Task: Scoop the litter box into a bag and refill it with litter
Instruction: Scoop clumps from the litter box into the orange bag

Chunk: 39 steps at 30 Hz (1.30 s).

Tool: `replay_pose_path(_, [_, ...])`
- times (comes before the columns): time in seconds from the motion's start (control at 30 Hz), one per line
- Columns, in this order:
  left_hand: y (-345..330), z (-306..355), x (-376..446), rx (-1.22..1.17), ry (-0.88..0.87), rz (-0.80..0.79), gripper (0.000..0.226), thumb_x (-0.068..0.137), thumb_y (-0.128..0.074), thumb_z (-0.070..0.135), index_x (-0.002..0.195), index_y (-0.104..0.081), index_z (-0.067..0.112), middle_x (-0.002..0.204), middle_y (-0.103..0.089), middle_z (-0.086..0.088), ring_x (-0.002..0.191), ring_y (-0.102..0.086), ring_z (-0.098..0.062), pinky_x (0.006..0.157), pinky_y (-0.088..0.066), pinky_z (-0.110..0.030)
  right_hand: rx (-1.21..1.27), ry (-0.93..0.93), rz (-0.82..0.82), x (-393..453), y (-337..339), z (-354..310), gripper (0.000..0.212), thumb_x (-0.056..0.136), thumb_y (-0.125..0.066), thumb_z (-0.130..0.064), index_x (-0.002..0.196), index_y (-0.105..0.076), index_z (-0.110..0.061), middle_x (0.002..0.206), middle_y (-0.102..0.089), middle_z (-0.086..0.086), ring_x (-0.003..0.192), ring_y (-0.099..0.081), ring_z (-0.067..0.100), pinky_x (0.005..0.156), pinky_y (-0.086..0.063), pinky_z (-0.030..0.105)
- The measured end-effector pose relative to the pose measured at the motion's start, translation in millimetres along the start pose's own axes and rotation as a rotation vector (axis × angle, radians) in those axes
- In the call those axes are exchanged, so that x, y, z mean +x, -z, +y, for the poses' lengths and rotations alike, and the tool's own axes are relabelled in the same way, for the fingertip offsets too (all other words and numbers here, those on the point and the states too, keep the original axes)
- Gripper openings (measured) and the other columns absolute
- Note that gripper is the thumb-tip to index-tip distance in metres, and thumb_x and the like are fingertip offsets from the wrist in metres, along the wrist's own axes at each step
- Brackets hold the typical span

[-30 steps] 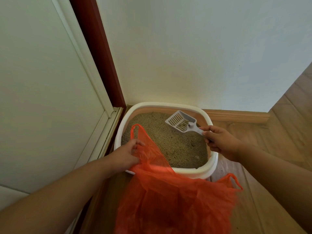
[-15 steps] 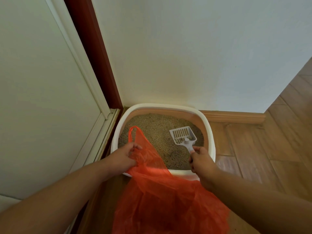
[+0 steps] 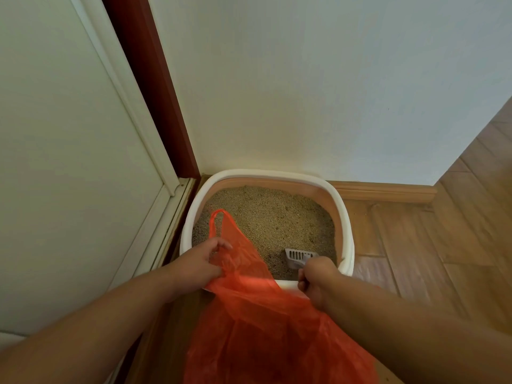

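Observation:
A white-rimmed litter box (image 3: 345, 217) with tan inner walls stands in the corner, filled with beige litter (image 3: 271, 217). An orange plastic bag (image 3: 255, 314) hangs over its near rim; one handle loop lies over the litter. My left hand (image 3: 202, 264) grips the bag's edge at the box's near left. My right hand (image 3: 315, 278) holds the handle of a white slotted scoop (image 3: 297, 257), whose head is tipped down into the litter at the near right. The scoop's handle is hidden in my fist.
A white wall (image 3: 304, 92) rises behind the box with a wooden baseboard (image 3: 388, 191). A white door panel (image 3: 69, 162) and dark red frame (image 3: 155, 92) stand at the left. Wooden floor (image 3: 443, 259) stretches to the right.
My right hand has drawn the scoop from the far side of the box toward the near right edge and tipped it down into the litter. My left hand still holds the bag in place.

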State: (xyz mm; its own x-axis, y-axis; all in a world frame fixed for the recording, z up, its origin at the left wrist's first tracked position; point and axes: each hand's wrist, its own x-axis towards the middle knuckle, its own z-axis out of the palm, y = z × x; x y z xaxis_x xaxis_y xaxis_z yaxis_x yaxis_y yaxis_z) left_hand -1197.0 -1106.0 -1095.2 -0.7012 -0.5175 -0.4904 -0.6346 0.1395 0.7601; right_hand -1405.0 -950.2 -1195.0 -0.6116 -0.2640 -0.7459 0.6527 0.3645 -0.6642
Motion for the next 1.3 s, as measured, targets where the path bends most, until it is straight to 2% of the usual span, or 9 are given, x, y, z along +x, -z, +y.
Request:
replay_pose_path(0.13, [2,-5,3,-0.017,0.014,0.002,0.048,0.089,-0.066,-0.004,0.119,-0.059,0.032,0.111,-0.074,-0.005,0.073,-0.074,-0.019,0.068,-0.06,-0.033,-0.01,-0.006,0.005,16,-1,-17,0.04,0.103,-0.025,0.0,0.135,-0.049,-0.004,0.093,-0.056,0.018,0.053,-0.038,0.013,0.033,-0.032,0.019])
replay_pose_path(0.27, [1,-6,8,-0.034,0.03,0.002,0.048,0.089,-0.068,-0.004,0.121,-0.059,0.031,0.114,-0.072,-0.002,0.078,-0.076,-0.021,0.069,-0.062,-0.032,0.018,-0.017,0.035,37,-2,-21,0.041,0.108,-0.036,-0.012,0.148,-0.045,-0.019,0.077,-0.051,0.008,0.055,-0.041,0.012,0.044,-0.033,0.024])
replay_pose_path(0.37, [-1,-11,12,-0.048,0.029,-0.006,0.049,0.089,-0.068,-0.005,0.12,-0.06,0.031,0.116,-0.072,-0.001,0.083,-0.077,-0.023,0.076,-0.064,-0.04,-0.087,0.02,0.025,56,-6,-23,0.039,0.106,-0.034,-0.01,0.142,-0.049,-0.011,0.074,-0.046,0.004,0.057,-0.039,0.013,0.047,-0.031,0.026])
replay_pose_path(0.53, [-5,-14,19,-0.085,0.027,-0.033,0.048,0.087,-0.071,-0.001,0.119,-0.061,0.034,0.117,-0.073,0.002,0.092,-0.077,-0.023,0.083,-0.063,-0.048,-0.197,0.106,0.082,81,-2,-34,0.049,0.097,-0.04,-0.004,0.145,-0.039,-0.011,0.124,-0.06,0.022,0.073,-0.043,0.019,0.054,-0.034,0.032])
replay_pose_path(0.6, [-8,-15,19,-0.091,0.027,-0.036,0.047,0.087,-0.073,0.001,0.118,-0.062,0.034,0.116,-0.074,0.003,0.092,-0.077,-0.02,0.08,-0.063,-0.042,-0.192,0.139,0.051,88,2,-41,0.052,0.098,-0.039,0.001,0.148,-0.037,-0.015,0.117,-0.062,0.02,0.072,-0.044,0.018,0.055,-0.034,0.033])
replay_pose_path(0.73, [-10,-17,18,-0.094,0.038,-0.026,0.049,0.087,-0.069,-0.005,0.12,-0.062,0.03,0.112,-0.076,0.0,0.095,-0.076,-0.022,0.085,-0.062,-0.051,-0.113,0.124,0.012,102,3,-51,0.043,0.105,-0.04,-0.009,0.147,-0.041,-0.019,0.096,-0.065,0.01,0.061,-0.044,0.015,0.05,-0.035,0.029])
replay_pose_path(0.9, [-10,-14,15,-0.109,0.059,-0.016,0.048,0.088,-0.067,-0.008,0.121,-0.061,0.027,0.111,-0.077,-0.001,0.091,-0.077,-0.026,0.084,-0.062,-0.051,0.016,0.125,-0.073,100,-1,-51,0.034,0.107,-0.041,-0.011,0.14,-0.044,-0.019,0.094,-0.063,0.009,0.061,-0.042,0.014,0.051,-0.034,0.028])
replay_pose_path(1.07, [-11,-10,12,-0.078,0.057,0.0,0.046,0.09,-0.071,-0.001,0.121,-0.06,0.03,0.11,-0.076,0.001,0.088,-0.077,-0.018,0.079,-0.064,-0.041,-0.099,0.279,-0.195,72,4,-51,0.025,0.108,-0.045,-0.019,0.133,-0.048,-0.021,0.091,-0.061,0.009,0.062,-0.043,0.014,0.054,-0.037,0.029])
replay_pose_path(1.3, [-10,-5,11,-0.055,0.024,0.006,0.045,0.09,-0.07,0.003,0.12,-0.061,0.036,0.113,-0.076,0.004,0.091,-0.078,-0.02,0.084,-0.063,-0.049,-0.168,0.393,-0.37,33,26,-64,0.024,0.108,-0.045,-0.023,0.13,-0.052,-0.026,0.084,-0.063,0.002,0.059,-0.044,0.01,0.054,-0.035,0.027])
